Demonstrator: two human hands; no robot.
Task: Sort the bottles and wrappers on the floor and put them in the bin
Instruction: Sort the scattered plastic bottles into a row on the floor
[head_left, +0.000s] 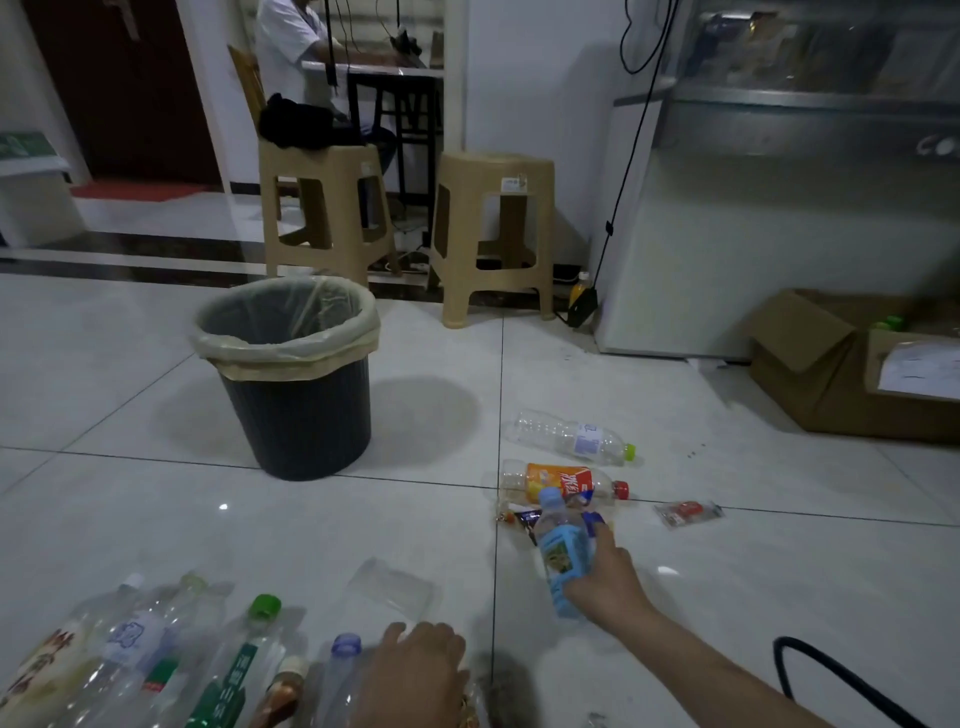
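My right hand (605, 577) grips a clear bottle with a blue label and blue cap (561, 553), held tilted just above the floor. Beyond it lie an orange-labelled bottle with a red cap (563, 480), a clear bottle with a green cap (571, 436), a dark wrapper (522, 519) and a red wrapper (688, 513). My left hand (415, 670) rests on a clear bottle (384, 592) at the bottom centre; how its fingers lie underneath is hidden. Several bottles (156, 654) lie side by side at the bottom left. The black bin (291, 364) with a pale liner stands upright at left centre.
Two beige plastic stools (493, 234) stand behind the bin. A glass-fronted cabinet (779, 182) and an open cardboard box (841, 364) fill the right side. A black cable (841, 680) curves at the bottom right. A person sits at a desk in the back.
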